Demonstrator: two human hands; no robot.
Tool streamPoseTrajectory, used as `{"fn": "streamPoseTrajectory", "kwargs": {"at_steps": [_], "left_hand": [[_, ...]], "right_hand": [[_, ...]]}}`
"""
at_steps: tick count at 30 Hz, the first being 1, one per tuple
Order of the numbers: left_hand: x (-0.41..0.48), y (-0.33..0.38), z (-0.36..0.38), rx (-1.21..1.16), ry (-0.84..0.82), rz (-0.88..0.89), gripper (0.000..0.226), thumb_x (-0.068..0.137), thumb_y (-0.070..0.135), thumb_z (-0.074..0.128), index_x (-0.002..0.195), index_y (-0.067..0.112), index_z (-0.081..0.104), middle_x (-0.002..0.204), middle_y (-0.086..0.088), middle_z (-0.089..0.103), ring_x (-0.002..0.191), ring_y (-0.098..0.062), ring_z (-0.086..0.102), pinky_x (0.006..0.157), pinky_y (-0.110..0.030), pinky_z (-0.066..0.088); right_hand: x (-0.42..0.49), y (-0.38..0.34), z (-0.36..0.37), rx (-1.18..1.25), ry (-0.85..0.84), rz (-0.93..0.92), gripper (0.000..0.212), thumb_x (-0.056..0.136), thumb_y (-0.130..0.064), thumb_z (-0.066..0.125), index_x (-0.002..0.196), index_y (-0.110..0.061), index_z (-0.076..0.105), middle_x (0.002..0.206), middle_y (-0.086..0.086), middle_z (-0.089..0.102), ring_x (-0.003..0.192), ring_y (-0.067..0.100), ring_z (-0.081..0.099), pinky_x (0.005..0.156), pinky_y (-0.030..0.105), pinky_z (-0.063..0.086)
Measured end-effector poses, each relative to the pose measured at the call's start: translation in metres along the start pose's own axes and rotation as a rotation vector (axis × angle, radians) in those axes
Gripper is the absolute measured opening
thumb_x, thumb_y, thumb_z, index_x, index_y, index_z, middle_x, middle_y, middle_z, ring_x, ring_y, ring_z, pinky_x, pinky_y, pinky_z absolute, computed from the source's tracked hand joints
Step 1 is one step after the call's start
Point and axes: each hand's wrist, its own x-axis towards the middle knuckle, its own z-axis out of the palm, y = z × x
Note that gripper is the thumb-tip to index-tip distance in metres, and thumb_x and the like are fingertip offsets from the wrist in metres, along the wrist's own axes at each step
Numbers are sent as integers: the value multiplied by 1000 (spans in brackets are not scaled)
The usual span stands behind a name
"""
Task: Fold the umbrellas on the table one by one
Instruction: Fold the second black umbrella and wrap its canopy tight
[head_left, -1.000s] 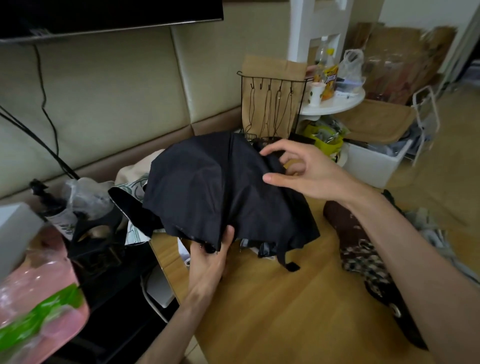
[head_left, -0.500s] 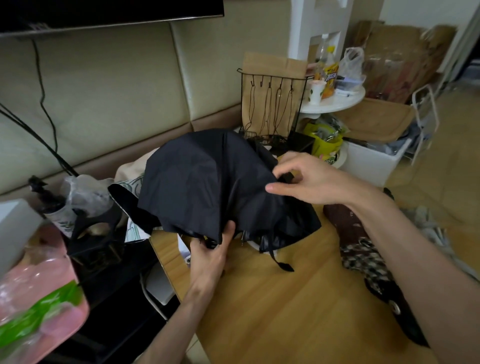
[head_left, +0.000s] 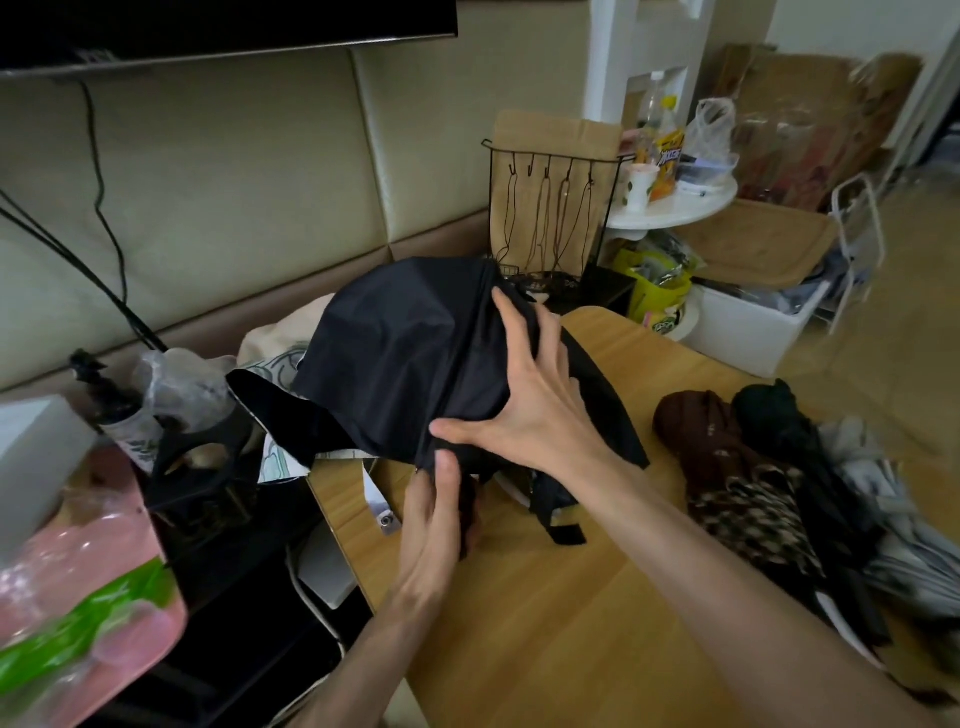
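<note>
Left hand (head_left: 434, 512) gripping black umbrella (head_left: 395, 358), right hand (head_left: 530, 400) spread

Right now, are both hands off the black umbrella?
No, the left hand grips the black umbrella at its lower edge and the right hand presses on its canopy.
</note>
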Motion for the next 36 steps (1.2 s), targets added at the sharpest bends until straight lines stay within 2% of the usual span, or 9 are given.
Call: {"fn": "streamPoseTrajectory", "kwargs": {"at_steps": [3,7,12,16,20,26,29,32,36], "left_hand": [[-1,1,4,11,31,-9,103,94,87,28,77,-13,50,66,-18,50,56,-26,45,45,-24,40],[3,1,8,12,114,-5,75,106,56,29,64,-2,52,52,-10,50,45,-23,45,41,-25,37],[7,-3,4,8,103,-18,69,105,58,32,70,3,52,56,-6,54,45,-16,49,40,-24,37],[5,-1,5,9,105,-23,68,106,55,33,74,-1,54,58,-8,53,45,-11,50,40,-23,38],[5,-1,4,36,114,-35,73,105,57,33,79,-7,52,63,-12,53,48,-9,56,41,-24,40],[12,-1,-2,-23,100,-69,77,98,68,38,78,-5,52,61,-11,52,46,-21,46,42,-30,38],[16,0,-6,-33,93,-69,65,96,69,42,85,5,52,60,-6,54,46,-18,46,41,-29,37],[19,1,-12,-7,98,-25,62,98,65,42,88,5,52,62,-6,56,46,-15,48,41,-26,37],[23,2,-21,53,96,19,79,95,80,43,84,3,54,65,-9,59,51,-16,52,42,-26,39]], "right_hand": [[2,0,-1,3,-36,-45,135,66,-62,92,164,-43,2,167,-4,2,157,34,18,120,62,34],[14,13,-30,153,-23,-140,78,84,-53,83,152,-40,47,148,-2,39,140,18,44,116,45,44],[25,28,-75,53,-129,-16,57,91,-41,80,143,-34,56,121,-1,54,100,14,63,70,6,45],[19,32,-90,-76,-398,62,65,85,-50,84,141,-35,54,123,-6,55,110,13,59,72,17,44],[15,42,-81,-1,-348,10,22,90,-37,82,99,-23,68,106,-3,67,100,15,65,90,43,57],[4,33,-92,557,-151,-174,20,82,-30,85,71,-24,69,122,-8,72,124,2,62,111,31,42],[6,25,-95,643,-180,-181,9,98,-18,71,90,-18,74,123,-7,76,128,3,62,113,29,40],[16,28,-93,368,-83,-133,25,104,-16,65,126,-28,68,120,-10,73,120,-1,61,110,30,46],[25,39,-74,-9,-129,-107,60,95,-33,77,148,-46,52,161,0,27,153,27,22,127,52,20]]}}
